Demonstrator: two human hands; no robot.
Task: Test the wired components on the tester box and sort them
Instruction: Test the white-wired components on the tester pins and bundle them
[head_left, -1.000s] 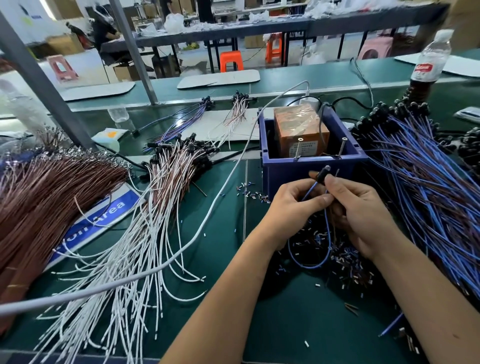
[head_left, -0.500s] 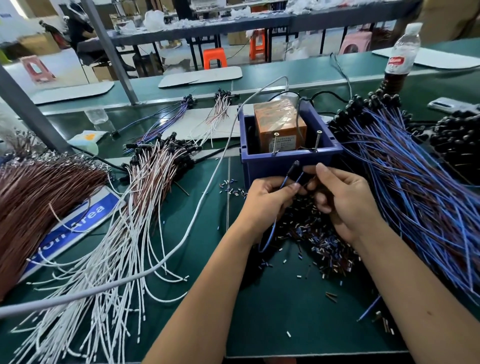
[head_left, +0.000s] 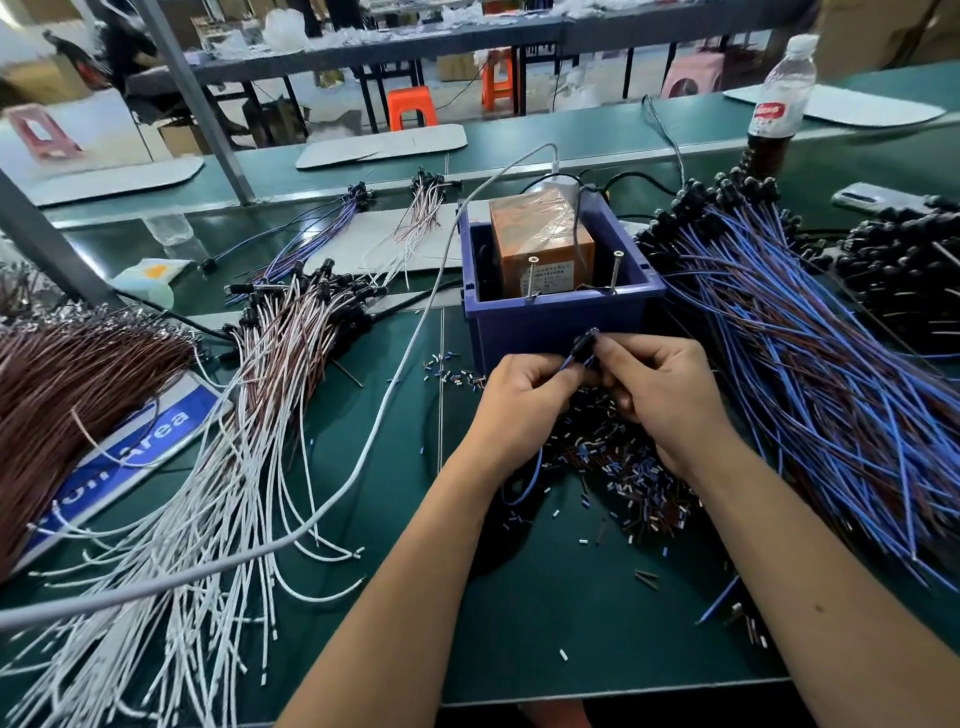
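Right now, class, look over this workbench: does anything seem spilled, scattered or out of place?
Yes. Small cut wire bits lie strewn loose over the green mat below both hands and in front of the blue box, with strays toward the near edge. They look like unswept offcuts, unlike the bundled wires beside them.

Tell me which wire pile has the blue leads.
The big pile right of the blue tester box: blue-wired components with black heads. The piles to the left are white-and-brown and plain brown.
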